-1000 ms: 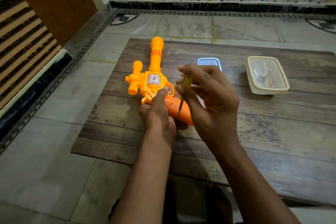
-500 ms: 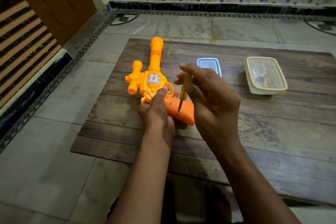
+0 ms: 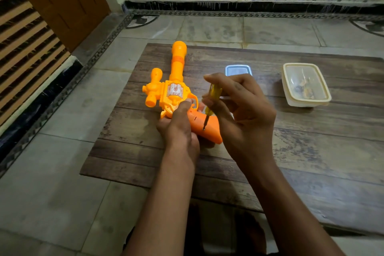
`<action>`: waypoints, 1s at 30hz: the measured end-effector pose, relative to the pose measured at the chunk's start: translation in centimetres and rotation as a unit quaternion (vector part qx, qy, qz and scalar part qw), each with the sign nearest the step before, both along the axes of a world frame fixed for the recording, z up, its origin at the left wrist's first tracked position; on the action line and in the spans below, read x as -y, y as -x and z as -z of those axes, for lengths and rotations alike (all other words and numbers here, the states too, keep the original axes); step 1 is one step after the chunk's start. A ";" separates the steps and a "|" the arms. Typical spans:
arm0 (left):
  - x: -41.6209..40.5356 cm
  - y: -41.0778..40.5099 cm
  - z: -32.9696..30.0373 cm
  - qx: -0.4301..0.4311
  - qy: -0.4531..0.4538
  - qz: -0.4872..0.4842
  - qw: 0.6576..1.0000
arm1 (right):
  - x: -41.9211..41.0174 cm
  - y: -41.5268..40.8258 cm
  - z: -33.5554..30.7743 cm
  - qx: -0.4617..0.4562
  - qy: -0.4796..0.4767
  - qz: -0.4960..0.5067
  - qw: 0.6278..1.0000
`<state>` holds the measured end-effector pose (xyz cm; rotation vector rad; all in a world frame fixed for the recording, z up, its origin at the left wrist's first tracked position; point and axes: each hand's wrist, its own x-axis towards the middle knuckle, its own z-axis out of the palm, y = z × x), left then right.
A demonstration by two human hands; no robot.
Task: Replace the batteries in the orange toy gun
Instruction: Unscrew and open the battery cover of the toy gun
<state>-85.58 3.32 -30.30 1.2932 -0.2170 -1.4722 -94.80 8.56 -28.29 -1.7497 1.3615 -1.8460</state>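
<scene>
The orange toy gun [image 3: 175,81] lies on its side on a low wooden table [image 3: 311,151], barrel pointing away from me. My left hand [image 3: 179,124] grips it at the trigger and the top of the darker orange grip. My right hand [image 3: 243,114] holds a small screwdriver [image 3: 212,101] with a yellow handle, nearly upright. Its metal tip touches the grip's side near a small slot.
A small metal tray [image 3: 239,68] sits behind my right hand. A cream plastic box [image 3: 306,85] with small items inside stands at the right. The table rests on a tiled floor [image 3: 52,183]; a wooden door [image 3: 62,0] is at the far left.
My right hand has shifted slightly and turned the screwdriver between its fingers, tip staying on the grip. My left hand and the gun have barely moved.
</scene>
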 end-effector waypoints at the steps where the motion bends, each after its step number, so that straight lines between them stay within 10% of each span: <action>1: 0.0 0.0 -0.1 -0.009 0.003 0.000 1.000 | 0.0 0.1 0.1 0.002 -0.001 -0.004 1.000; 30: 0.2 0.0 0.2 -0.016 0.008 -0.010 1.000 | 0.0 -0.2 0.1 0.012 -0.008 -0.020 1.000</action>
